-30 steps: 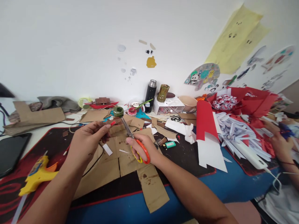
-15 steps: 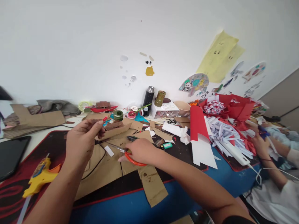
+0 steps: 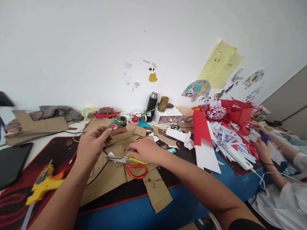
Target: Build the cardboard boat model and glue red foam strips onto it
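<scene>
My left hand (image 3: 94, 143) is closed in a pinch on a small red piece (image 3: 113, 126), whose tip sticks out past the fingertips. Dark stains mark the fingers. My right hand (image 3: 145, 150) is just behind the scissors (image 3: 136, 171), which lie over the cardboard (image 3: 107, 182) with blades pointing left. Its fingers are out of the red and yellow handles, slightly curled and apart, with nothing visible in them. Beneath the blades lies a small white paper strip (image 3: 111, 154). A thin black cord passes under my left hand.
A yellow glue gun (image 3: 44, 183) and a black phone (image 3: 14, 163) lie left. Along the wall stand a green tape roll (image 3: 121, 120), a black thermos (image 3: 152, 107) and a white box (image 3: 168, 114). At right, another person's hands (image 3: 262, 148) hold blue scissors beside paper strips (image 3: 224, 137).
My right hand has let go of the scissors, which now rest on the cardboard with both handles showing. My left hand keeps its pinch on the red piece and has shifted slightly right.
</scene>
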{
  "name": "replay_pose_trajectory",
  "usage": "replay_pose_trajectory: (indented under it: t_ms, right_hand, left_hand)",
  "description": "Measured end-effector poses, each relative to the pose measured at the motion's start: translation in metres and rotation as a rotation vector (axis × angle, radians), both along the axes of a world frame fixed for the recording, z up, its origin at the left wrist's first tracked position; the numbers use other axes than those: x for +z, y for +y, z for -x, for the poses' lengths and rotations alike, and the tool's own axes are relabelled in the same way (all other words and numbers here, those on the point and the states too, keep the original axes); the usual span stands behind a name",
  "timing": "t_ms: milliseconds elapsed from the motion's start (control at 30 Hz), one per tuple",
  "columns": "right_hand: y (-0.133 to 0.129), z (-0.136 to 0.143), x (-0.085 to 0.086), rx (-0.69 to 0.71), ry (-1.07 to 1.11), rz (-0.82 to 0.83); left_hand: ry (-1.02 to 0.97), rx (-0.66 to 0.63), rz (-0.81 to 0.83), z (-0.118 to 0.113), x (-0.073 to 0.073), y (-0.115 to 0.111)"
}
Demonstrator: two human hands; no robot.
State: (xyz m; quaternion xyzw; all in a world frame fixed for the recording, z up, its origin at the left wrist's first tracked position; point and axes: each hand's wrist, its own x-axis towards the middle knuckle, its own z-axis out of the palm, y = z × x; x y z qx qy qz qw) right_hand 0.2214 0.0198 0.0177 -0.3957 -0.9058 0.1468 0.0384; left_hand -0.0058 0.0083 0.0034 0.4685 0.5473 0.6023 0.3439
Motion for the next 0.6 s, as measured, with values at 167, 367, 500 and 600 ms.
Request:
replay_pose_trajectory:
  t_ms: [167, 367, 500, 600]
  right_hand:
    - [0.016, -0.002, -0.01, -0.226, 0.345, 0.122]
    - [0.022, 0.005, -0.025, -0.284, 0.688, 0.259]
    - [0.023, 0.009, -0.035, -0.247, 0.733, 0.32]
    - [0.023, 0.007, -0.041, -0.179, 0.681, 0.315]
  left_hand:
    - [0.082, 0.014, 0.045, 0.004, -0.005, 0.004]
    - [0.301, -0.205, 0.187, -0.003, -0.012, 0.002]
    - [0.416, -0.338, 0.267, -0.009, -0.013, -0.001]
    - [0.452, -0.367, 0.277, -0.012, -0.012, -0.001]
